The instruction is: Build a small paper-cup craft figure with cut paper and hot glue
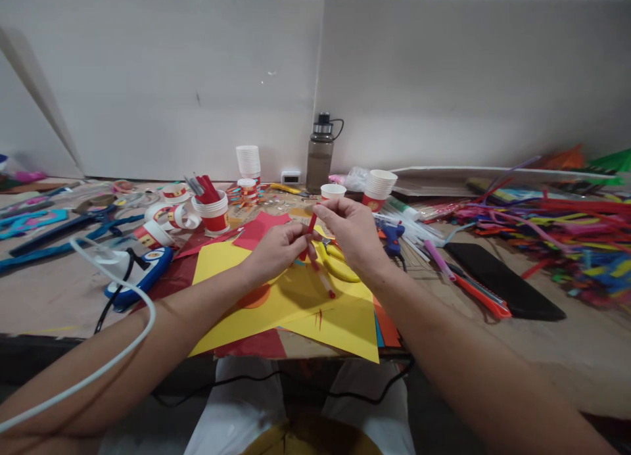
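Observation:
Both hands come together above sheets of yellow paper [236, 323]. My left hand [280, 248] has its fingers closed on the lower end of a narrow red strip [313, 222]. The top of that strip is pinched by my right hand [352, 228]. Just below the fingers is a red pen [324, 281], slanting over the yellow paper; its upper end is partly hidden by my left fingers. Yellow-handled scissors [342, 265] lie beside it under my right hand. A red paper piece [259, 228] lies behind my left hand.
Cups stand at the back: one holding red sticks [211, 217], a stack [378, 187] and a single cup [333, 191]. A bottle [319, 159] is behind them. Right are a blue glue gun [393, 238], a cutter knife [483, 296] and pipe cleaners [552, 231]. A white cable [129, 343] crosses my left forearm.

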`<state>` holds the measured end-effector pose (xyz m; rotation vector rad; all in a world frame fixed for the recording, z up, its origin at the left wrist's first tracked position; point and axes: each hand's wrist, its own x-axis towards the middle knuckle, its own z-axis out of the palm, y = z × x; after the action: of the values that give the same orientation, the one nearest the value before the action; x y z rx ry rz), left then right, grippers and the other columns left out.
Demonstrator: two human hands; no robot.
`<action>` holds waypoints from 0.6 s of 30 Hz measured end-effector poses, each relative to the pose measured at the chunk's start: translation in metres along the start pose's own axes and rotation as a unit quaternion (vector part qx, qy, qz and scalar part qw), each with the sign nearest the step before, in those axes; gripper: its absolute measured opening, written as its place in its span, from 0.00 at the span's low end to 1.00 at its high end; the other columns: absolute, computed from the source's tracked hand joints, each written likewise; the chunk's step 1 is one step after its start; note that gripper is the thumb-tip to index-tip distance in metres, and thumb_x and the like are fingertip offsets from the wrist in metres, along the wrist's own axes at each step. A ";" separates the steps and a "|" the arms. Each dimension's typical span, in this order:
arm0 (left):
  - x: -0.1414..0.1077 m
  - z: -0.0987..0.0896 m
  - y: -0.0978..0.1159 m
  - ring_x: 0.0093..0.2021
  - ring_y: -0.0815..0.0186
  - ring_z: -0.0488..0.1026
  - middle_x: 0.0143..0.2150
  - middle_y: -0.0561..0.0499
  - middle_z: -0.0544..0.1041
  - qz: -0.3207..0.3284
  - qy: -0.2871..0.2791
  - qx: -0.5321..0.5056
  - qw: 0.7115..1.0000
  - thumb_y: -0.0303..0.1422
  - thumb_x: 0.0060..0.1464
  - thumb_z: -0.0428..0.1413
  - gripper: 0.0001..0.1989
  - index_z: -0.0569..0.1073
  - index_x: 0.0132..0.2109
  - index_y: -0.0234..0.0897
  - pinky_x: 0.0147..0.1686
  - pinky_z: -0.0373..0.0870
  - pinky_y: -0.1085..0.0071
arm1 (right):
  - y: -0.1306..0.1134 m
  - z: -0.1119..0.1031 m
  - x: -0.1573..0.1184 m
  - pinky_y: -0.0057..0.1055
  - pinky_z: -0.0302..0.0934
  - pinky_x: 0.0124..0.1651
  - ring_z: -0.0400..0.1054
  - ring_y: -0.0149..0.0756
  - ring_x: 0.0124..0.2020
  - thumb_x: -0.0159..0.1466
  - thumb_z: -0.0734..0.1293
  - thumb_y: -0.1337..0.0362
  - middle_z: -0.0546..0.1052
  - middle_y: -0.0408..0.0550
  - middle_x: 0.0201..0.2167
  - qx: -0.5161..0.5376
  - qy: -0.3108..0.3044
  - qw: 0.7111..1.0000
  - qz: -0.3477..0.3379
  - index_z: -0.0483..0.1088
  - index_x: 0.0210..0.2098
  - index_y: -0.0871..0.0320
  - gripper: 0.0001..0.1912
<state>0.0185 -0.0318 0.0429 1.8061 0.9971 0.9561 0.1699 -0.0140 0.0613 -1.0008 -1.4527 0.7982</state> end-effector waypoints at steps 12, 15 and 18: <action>0.001 -0.004 -0.002 0.21 0.75 0.59 0.23 0.53 0.71 -0.001 -0.005 -0.009 1.000 0.41 0.59 0.52 0.16 0.75 0.34 0.32 0.22 0.56 0.77 | 0.000 -0.001 0.000 0.28 0.58 0.31 0.64 0.29 0.26 0.56 0.69 0.60 0.74 0.44 0.25 -0.014 0.016 1.000 -0.020 0.72 0.27 0.60 0.08; 0.000 -0.003 0.000 0.22 0.75 0.62 0.26 0.52 0.73 0.007 0.000 0.010 1.000 0.41 0.58 0.52 0.16 0.75 0.33 0.32 0.23 0.58 0.77 | 0.000 -0.001 0.000 0.28 0.58 0.31 0.64 0.29 0.26 0.56 0.68 0.60 0.74 0.44 0.24 -0.024 0.016 0.999 -0.020 0.72 0.26 0.60 0.09; 0.000 -0.002 0.002 0.24 0.73 0.63 0.29 0.51 0.76 0.008 0.000 0.014 1.000 0.42 0.57 0.55 0.15 0.76 0.37 0.33 0.24 0.60 0.77 | -0.001 -0.001 0.000 0.28 0.57 0.31 0.63 0.29 0.26 0.57 0.68 0.60 0.74 0.44 0.24 -0.033 0.018 0.999 -0.024 0.72 0.26 0.60 0.09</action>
<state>0.0171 -0.0321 0.0449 1.8385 1.0022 0.9566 0.1706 -0.0147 0.0623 -1.0209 -1.4747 0.6994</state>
